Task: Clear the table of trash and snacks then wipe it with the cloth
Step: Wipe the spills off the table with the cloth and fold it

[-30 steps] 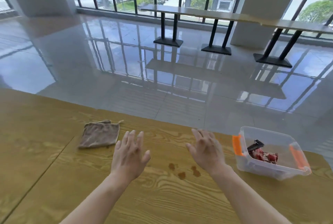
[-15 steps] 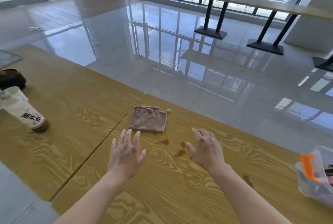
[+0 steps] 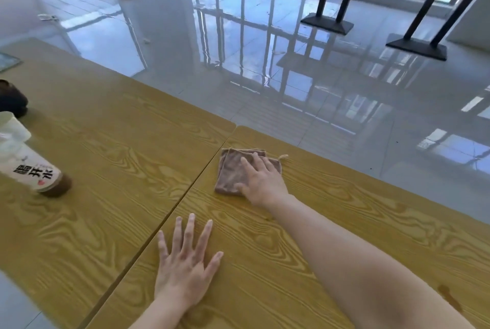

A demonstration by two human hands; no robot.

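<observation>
A folded brown cloth (image 3: 230,173) lies on the wooden table (image 3: 358,196) near its far edge, just right of the seam between two tabletops. My right hand (image 3: 262,183) lies flat on the cloth's right half, fingers spread and thumb at its near edge, covering that part. My left hand (image 3: 185,262) rests palm down on the bare wood nearer to me, fingers apart and holding nothing. A brown liquid stain (image 3: 448,299) shows on the wood beside my right forearm.
On the adjoining tabletop (image 3: 111,143) to the left lies a tipped bottle (image 3: 34,169) with a white label and a brown end. A dark rounded object (image 3: 10,100) sits behind it. Beyond the far edge is glossy floor with black table bases (image 3: 327,24).
My right hand has reached forward and landed on the cloth. My left hand has dropped flat onto the table. The view has swung further left, and the plastic box is out of frame.
</observation>
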